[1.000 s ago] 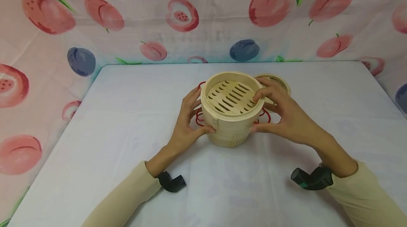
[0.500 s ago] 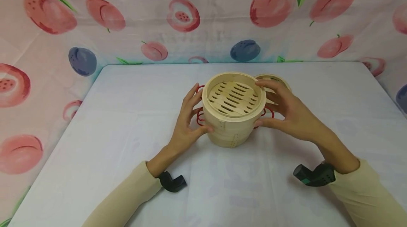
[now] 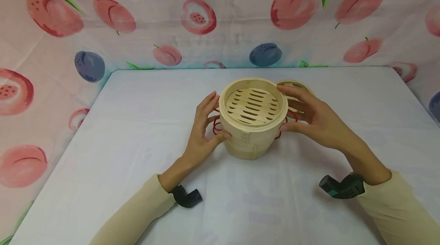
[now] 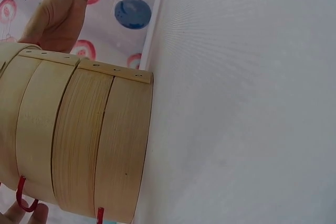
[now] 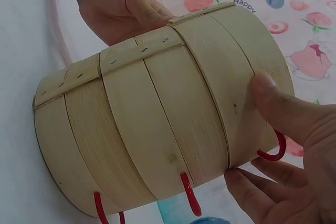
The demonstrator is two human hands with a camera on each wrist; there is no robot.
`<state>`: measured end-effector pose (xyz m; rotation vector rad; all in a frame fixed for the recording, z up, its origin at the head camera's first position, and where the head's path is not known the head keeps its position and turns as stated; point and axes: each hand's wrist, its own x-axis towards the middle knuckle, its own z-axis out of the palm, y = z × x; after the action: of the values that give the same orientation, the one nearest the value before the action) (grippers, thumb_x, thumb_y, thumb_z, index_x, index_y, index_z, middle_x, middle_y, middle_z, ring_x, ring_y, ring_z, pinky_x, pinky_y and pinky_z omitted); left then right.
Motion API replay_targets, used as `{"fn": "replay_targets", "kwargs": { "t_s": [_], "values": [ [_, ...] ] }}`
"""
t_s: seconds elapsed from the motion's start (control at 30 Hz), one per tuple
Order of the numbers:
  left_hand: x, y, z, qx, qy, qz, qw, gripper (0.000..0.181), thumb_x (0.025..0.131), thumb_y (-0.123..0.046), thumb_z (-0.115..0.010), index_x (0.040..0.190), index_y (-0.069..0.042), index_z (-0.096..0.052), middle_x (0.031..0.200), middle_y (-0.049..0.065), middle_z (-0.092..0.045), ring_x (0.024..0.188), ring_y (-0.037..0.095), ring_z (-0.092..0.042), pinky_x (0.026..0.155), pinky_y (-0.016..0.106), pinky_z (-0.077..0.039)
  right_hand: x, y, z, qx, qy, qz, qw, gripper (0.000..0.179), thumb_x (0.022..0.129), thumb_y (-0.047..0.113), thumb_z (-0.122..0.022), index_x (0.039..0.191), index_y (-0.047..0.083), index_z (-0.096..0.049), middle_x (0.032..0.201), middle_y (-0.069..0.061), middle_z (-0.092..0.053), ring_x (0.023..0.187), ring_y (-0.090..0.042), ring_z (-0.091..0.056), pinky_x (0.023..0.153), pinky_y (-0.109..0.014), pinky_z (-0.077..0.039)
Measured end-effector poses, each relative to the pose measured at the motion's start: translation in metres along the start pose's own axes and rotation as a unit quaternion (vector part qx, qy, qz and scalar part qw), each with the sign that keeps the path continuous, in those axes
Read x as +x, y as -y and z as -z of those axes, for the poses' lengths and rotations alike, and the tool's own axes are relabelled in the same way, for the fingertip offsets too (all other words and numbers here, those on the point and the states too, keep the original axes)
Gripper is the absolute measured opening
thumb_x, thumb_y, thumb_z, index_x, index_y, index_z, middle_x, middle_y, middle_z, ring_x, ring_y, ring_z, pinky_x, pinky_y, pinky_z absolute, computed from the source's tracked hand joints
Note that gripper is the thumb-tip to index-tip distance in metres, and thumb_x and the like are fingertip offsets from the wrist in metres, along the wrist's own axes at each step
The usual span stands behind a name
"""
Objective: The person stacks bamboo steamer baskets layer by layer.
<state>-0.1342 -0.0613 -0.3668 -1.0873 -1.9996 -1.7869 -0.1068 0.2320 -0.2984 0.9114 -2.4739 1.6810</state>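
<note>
White counter (image 3: 261, 210), overhead view, runs back to a fruit-printed backdrop. Nearest: beige left sleeve (image 3: 132, 210) and beige right sleeve (image 3: 398, 210), each with a black unit at the wrist, left unit (image 3: 187, 198) and right unit (image 3: 343, 187).

Next out, both hands. Left grip (image 3: 203, 132): grasping the bamboo steamer (image 3: 252, 136), thumb on its front wall, fingers along its left side. Right grip (image 3: 311, 117): grasping the same steamer from the right, thumb low on the top tier, forefinger at the rim.

Steamer: upright on the counter, mid-view, between the hands. Slotted floor (image 3: 252, 105) visible inside the rim. Red loops (image 3: 216, 126) project at left and right. Right wrist view shows three seam strips down the wall, offset from one another.

Behind it, to the right: round bamboo piece (image 3: 293, 83), partly hidden by steamer and right hand.

Farthest: backdrop (image 3: 230, 16), pale pink, red and blue fruit, green leaves.
</note>
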Motion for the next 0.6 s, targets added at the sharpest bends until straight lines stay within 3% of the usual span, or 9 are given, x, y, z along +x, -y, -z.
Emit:
{"fn": "replay_targets", "kwargs": {
  "t_s": [0.27, 0.37, 0.6],
  "values": [
    [0.0003, 0.0011, 0.0001, 0.029, -0.021, -0.036, 0.9987, 0.074, 0.083, -0.043, -0.071, 0.145, -0.019, -0.038, 0.147, 0.016, -0.027, 0.127, 0.034, -0.037, 0.095, 0.046, -0.042, -0.0013, -0.0011, 0.0006, -0.008, -0.019, 0.005, 0.9998, 0.077, 0.076, -0.016, -0.072, 0.143, 0.005, -0.042, 0.143, -0.011, -0.040, 0.116, -0.018, -0.055, 0.087, -0.022, -0.050],
    [0.0005, 0.0011, -0.0004, 0.032, -0.027, -0.042, 0.9982, 0.070, 0.082, -0.042, -0.072, 0.142, -0.023, -0.043, 0.143, 0.022, -0.029, 0.125, 0.034, -0.038, 0.094, 0.044, -0.042, -0.0007, -0.0009, 0.0009, -0.021, -0.023, 0.005, 0.9995, 0.076, 0.076, -0.015, -0.072, 0.143, 0.007, -0.043, 0.142, -0.010, -0.042, 0.116, -0.018, -0.056, 0.088, -0.024, -0.049],
    [0.0012, 0.0004, -0.0012, 0.045, -0.038, -0.049, 0.9970, 0.064, 0.080, -0.042, -0.075, 0.136, -0.024, -0.051, 0.137, 0.021, -0.033, 0.121, 0.035, -0.040, 0.097, 0.044, -0.037, -0.0001, -0.0005, 0.0013, -0.014, -0.025, 0.021, 0.9994, 0.075, 0.075, -0.019, -0.070, 0.141, 0.003, -0.044, 0.144, -0.012, -0.039, 0.123, -0.022, -0.049, 0.090, -0.025, -0.049]
  ]
}}
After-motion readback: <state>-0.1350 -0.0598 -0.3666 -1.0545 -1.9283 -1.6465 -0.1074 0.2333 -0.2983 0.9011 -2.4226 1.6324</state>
